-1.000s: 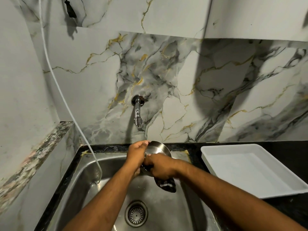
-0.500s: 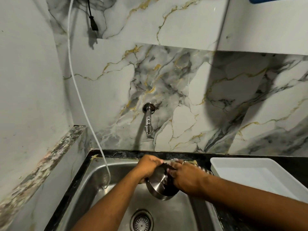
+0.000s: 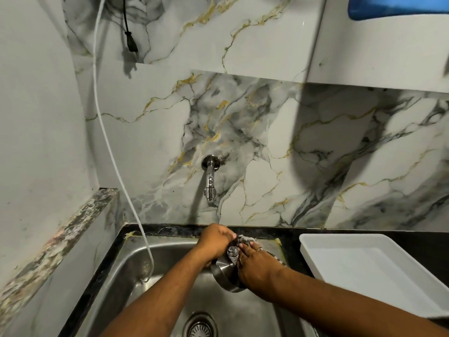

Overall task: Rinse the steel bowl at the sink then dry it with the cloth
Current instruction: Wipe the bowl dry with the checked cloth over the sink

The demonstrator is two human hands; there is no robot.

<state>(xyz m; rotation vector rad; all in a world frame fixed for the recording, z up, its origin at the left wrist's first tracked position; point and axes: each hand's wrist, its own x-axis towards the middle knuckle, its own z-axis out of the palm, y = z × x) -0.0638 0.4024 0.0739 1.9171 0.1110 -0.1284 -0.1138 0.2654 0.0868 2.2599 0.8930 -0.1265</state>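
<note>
Over the steel sink (image 3: 150, 268) I hold a small steel bowl (image 3: 224, 276), tilted so its outer wall faces me. My left hand (image 3: 215, 240) grips the bowl's far rim. My right hand (image 3: 255, 263) presses a grey checked cloth (image 3: 234, 250) against the bowl; cloth bunches between my two hands and also trails out to the right of my right hand. The inside of the bowl is hidden. The wall tap (image 3: 210, 181) above shows no water running.
A white plastic tray (image 3: 364, 266) sits on the black counter at the right. A white hose (image 3: 114, 161) hangs down the left wall into the sink. The drain (image 3: 200, 327) lies below my arms. A stone ledge (image 3: 63, 239) runs along the left.
The view has tilted upward, so the sink sits lower in frame. The bowl has turned from showing its open inside to showing its outer wall. The cloth has come up between my hands.
</note>
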